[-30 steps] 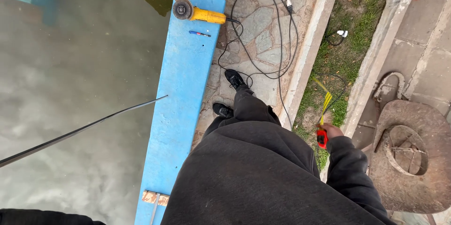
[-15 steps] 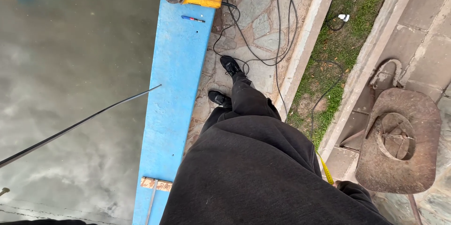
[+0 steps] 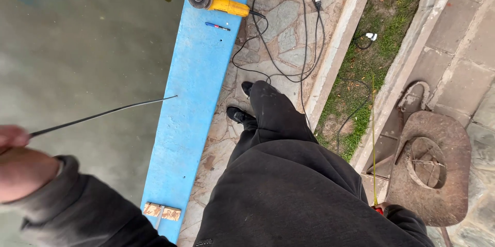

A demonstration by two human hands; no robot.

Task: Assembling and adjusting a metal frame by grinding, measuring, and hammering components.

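Observation:
My left hand point(image 3: 20, 167) is at the left edge of the head view, blurred, with its fingers closed on a thin dark rod point(image 3: 103, 115). The rod runs out over green water to the blue pool edge point(image 3: 193, 97), and its tip touches the edge. My right hand is almost wholly hidden by my dark sleeve point(image 3: 410, 224) at the bottom right. A red tape measure point(image 3: 380, 209) shows there. Its thin yellow blade point(image 3: 374, 138) runs up along the grass. My black-trousered legs and shoes point(image 3: 238, 114) stand on stone paving.
A yellow angle grinder point(image 3: 214, 0) and a pen point(image 3: 217, 26) lie on the far end of the blue edge. Black cables point(image 3: 289, 35) loop over the paving. A small wooden block point(image 3: 162, 211) sits on the near end. A rusty wheelbarrow point(image 3: 428, 167) stands at the right, past the grass strip point(image 3: 371, 46).
My left hand has come into view at the lower left, holding the rod. My right hand has dropped to the bottom right, with the yellow blade now drawn out long.

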